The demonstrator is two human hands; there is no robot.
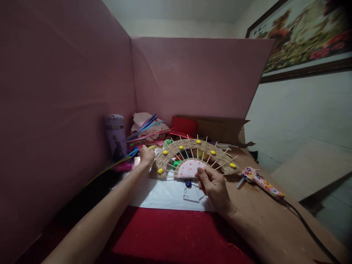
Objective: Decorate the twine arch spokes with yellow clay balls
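My right hand [213, 185] pinches the lower edge of a half-round fan-shaped craft piece [189, 150], held upright. Its outer band is wound with brown twine and dotted with several yellow oval pieces. Thin wooden sticks radiate from a small half circle of pink dotted fabric [188, 168] at its base. My left hand [147, 156] is closed at the craft piece's left side, among pipe cleaners. A yellow pipe cleaner [110, 168] runs to this hand, and a yellow tip shows past its fingers. Those fingertips are partly hidden.
A flower-patterned hot glue gun [262, 182] lies on cardboard [247, 205] at the right, its cord trailing forward. Behind stand a purple tumbler [116, 137], more colored pipe cleaners [147, 124], bundled fabric and a red item [184, 125]. White sheeting [156, 194] lies under my hands. Pink panels [192, 77] enclose the back and left.
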